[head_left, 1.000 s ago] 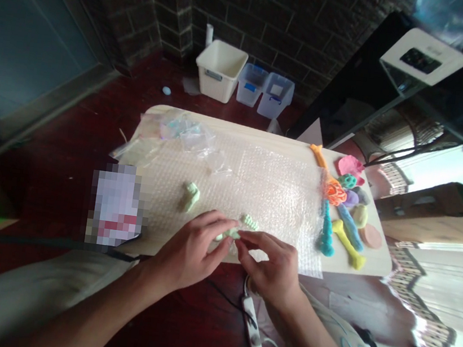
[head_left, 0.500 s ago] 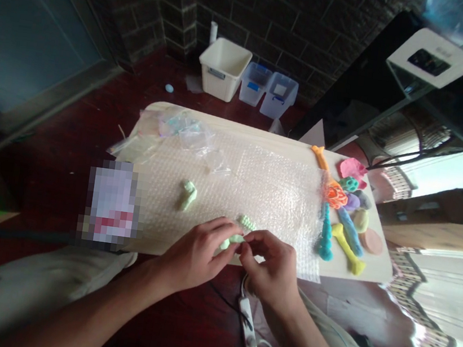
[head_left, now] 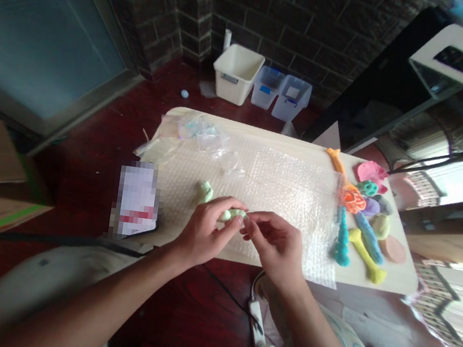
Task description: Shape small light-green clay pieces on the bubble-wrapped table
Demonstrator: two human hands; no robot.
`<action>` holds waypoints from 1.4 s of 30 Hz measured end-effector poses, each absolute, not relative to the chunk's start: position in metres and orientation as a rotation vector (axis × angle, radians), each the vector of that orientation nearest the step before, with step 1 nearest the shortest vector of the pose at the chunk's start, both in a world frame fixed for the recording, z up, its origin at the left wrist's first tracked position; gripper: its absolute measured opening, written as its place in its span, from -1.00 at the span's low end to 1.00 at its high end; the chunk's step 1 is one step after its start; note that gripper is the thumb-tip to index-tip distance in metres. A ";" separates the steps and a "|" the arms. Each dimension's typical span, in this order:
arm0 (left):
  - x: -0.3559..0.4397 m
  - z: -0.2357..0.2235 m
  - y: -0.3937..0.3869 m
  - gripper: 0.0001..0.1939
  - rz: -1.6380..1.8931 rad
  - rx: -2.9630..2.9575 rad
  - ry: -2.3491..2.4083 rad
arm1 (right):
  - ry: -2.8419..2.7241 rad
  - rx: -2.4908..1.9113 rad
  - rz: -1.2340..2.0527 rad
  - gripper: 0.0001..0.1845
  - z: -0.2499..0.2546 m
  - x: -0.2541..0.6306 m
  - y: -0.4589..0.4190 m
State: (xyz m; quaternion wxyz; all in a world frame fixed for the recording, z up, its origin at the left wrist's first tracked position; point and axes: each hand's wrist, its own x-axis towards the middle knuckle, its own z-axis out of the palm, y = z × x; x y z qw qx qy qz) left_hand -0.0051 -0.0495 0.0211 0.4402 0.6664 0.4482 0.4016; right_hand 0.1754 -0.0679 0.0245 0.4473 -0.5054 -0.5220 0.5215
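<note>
While left hand [head_left: 212, 229] pinches green piece [head_left: 233, 214] lying sideways, right hand [head_left: 276, 248] grips its tip.

The left hand's fingers [head_left: 207, 230] cover part of a pale green piece [head_left: 232, 214]. Whether the fingers of the right hand [head_left: 279, 248] touch its end is too small to tell. The left hand also hides the lower end of a green lump [head_left: 206, 192]. At the worktop's [head_left: 270, 137] near left corner, coarse pixels blur a pale packet [head_left: 136, 198], its print unreadable.
</note>
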 end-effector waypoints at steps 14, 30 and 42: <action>-0.005 0.023 -0.045 -0.94 1.027 1.656 1.092 | -1.061 -1.251 1.416 -0.80 0.016 0.171 -0.060; 0.000 0.021 -0.040 -0.81 0.917 1.161 0.998 | -1.816 -1.330 0.766 -0.89 0.027 0.188 -0.074; 0.001 0.021 -0.043 -0.84 0.899 1.320 1.003 | -1.491 -1.367 1.173 -0.87 0.022 0.188 -0.074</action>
